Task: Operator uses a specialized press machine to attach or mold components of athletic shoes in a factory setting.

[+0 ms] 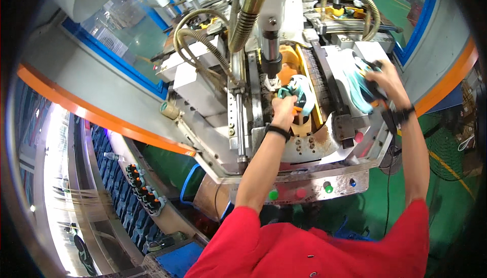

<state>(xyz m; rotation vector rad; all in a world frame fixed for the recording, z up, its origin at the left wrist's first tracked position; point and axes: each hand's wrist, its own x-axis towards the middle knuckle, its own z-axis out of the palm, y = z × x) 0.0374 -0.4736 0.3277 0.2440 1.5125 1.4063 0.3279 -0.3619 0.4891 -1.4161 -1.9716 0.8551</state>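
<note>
My left hand [284,109] reaches into the machine's middle bay, its fingers closed on a sneaker [306,94] with a white, teal and black upper. That shoe sits in the bay, in front of an orange-brown pad [288,56] and below a dark press cylinder [271,54]. Off to the right, my right hand [387,81] is closed on a second sneaker [357,82] in pale teal and black, slightly smeared by motion. It is held over the white block at the right of the bay. The fingertips on both shoes are partly hidden.
Ribbed metal hoses [248,16] and a steel rod [239,120] stand left of the bay. A button panel [314,190] runs along the machine's front edge. An orange-edged housing [101,120] curves around. At lower left, a conveyor [114,176] lies beside several small dark-and-orange parts [144,189].
</note>
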